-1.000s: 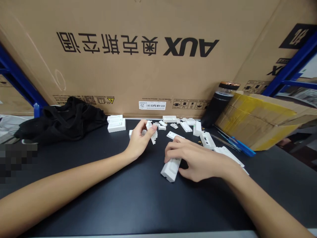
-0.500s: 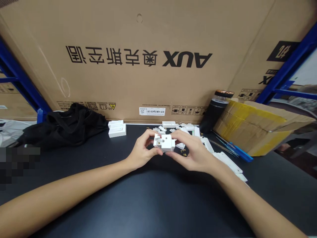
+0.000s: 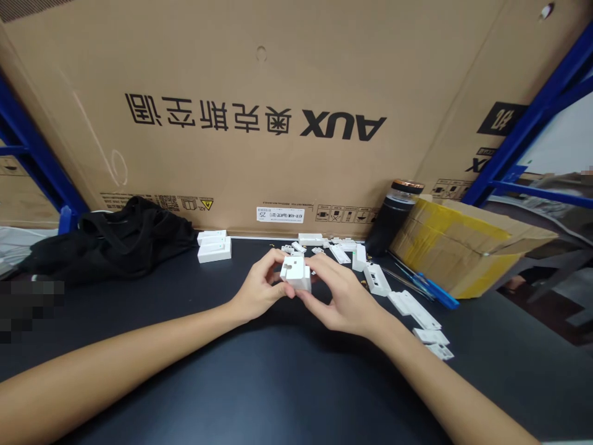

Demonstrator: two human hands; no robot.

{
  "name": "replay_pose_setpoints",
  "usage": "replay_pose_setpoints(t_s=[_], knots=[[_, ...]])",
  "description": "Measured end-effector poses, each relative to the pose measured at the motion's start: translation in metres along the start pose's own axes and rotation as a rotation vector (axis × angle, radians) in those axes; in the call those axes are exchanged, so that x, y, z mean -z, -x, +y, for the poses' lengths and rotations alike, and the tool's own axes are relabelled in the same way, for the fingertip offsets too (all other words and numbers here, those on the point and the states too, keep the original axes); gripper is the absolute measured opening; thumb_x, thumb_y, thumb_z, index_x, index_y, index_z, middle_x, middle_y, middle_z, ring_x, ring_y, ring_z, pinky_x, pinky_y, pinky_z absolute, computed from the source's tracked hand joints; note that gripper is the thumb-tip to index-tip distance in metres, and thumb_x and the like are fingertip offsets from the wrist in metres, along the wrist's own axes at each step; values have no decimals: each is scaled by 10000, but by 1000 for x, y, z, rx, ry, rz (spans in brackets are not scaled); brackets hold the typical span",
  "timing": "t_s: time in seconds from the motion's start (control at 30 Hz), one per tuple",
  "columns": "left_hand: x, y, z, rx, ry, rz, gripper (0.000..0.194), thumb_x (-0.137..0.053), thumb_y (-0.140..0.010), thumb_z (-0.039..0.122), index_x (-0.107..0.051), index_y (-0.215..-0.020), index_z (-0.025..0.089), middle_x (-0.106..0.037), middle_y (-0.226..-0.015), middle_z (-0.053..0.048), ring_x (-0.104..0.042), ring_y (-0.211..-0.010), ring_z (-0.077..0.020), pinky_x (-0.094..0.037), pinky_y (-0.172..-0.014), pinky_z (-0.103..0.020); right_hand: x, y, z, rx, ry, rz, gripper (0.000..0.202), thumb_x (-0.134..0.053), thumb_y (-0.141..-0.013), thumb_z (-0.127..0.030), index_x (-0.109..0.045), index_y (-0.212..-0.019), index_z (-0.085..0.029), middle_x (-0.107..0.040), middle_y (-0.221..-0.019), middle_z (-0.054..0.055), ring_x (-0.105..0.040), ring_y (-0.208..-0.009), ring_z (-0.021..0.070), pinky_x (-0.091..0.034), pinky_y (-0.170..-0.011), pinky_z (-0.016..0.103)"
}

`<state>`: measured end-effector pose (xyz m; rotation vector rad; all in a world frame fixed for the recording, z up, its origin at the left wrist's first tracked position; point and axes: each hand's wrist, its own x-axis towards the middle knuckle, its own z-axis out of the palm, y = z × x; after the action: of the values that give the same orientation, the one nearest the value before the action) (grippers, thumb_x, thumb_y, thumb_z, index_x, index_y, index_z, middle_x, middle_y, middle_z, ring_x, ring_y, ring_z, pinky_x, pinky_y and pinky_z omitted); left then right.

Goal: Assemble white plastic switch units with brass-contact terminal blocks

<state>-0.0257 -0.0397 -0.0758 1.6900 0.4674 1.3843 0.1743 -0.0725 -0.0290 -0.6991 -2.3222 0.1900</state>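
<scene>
Bare black table [image 3: 259, 383] up front, and here come the forearms, 1 from each side, with white plates [image 3: 419, 311] lying just beyond the right one. And there's the block [image 3: 296, 274] — white, slotted, right in the middle over the table, between 2 hands! Left hand [image 3: 262, 287] has thumb and fingers clamped on its left side; right hand [image 3: 340, 290] grips the other side, thumb low, fingers above. Off to the right, a blue-handled tool [image 3: 438, 289] lies by a yellow-taped carton [image 3: 463, 247]. Farther back, small white parts [image 3: 340, 254] scatter toward a black flask [image 3: 391, 219], white boxes [image 3: 214, 250] sit near black cloth [image 3: 125, 238] — and behind it all, the big AUX box [image 3: 231, 167], lettering upside down.
</scene>
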Motion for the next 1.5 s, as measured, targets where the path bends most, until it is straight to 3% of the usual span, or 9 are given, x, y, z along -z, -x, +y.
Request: replay_pose_setpoints(t_s=[0.23,0.4,0.63,0.87,1.07,1.23,1.37,1.5], knots=[[-2,2,-2,-64,73,-17,538,-865,-700,579,-548,-905,196,-554,-934,-3,-536,-816,-131,-462,-731,-228,6,2,1,26,34,-12,299,-599,-942,-222,-563,-1236,-186,-600,-979,88,-563,-825,210,-509,-717,366],[-1,1,-1,12,65,2,560,-869,-684,597,-569,-927,192,-583,-951,-21,-562,-844,-155,-481,-748,-253,6,3,4,54,100,-25,375,-577,-976,-242,-516,-1342,-186,-643,-1117,135,-619,-985,251,-560,-823,408],[-1,-3,2,74,86,11,597,-903,-624,599,-557,-878,185,-594,-838,-2,-568,-770,-153,-478,-726,-262,2,8,8,97,284,-61,548,-495,-1021,-277,-357,-1514,-79,-698,-1195,229,-692,-1045,323,-599,-846,487],[1,-2,2,130,100,-16,585,-887,-650,603,-621,-939,169,-616,-822,-5,-578,-758,-151,-465,-707,-251,2,9,9,-113,18,-91,622,-553,-1008,-374,-368,-1564,-167,-654,-1382,181,-695,-1147,293,-574,-961,465],[-2,-2,2,191,220,-7,619,-951,-545,558,-610,-875,162,-613,-794,11,-570,-739,-133,-472,-701,-238,10,6,3,-40,105,-149,573,-504,-1006,-333,-416,-1512,-80,-659,-1342,239,-687,-1147,321,-559,-940,487],[-5,-1,0,227,264,-2,665,-939,-522,605,-604,-893,166,-600,-816,3,-572,-740,-135,-503,-662,-242,21,4,-2,-51,135,-197,485,-508,-998,-305,-450,-1450,-140,-722,-1203,169,-713,-979,269,-554,-825,401],[-4,-2,-2,249,300,13,634,-932,-560,594,-607,-907,174,-597,-872,-4,-584,-780,-137,-520,-691,-249,25,6,-1,-53,193,-133,381,-513,-998,-323,-489,-1344,-165,-736,-985,96,-670,-759,215,-482,-663,325],[-4,-3,-1,244,309,9,636,-965,-514,553,-612,-877,168,-611,-844,-2,-590,-794,-145,-499,-710,-251,22,5,-2,-62,235,-128,344,-522,-997,-353,-521,-1283,-161,-727,-922,83,-655,-716,208,-452,-632,319]])
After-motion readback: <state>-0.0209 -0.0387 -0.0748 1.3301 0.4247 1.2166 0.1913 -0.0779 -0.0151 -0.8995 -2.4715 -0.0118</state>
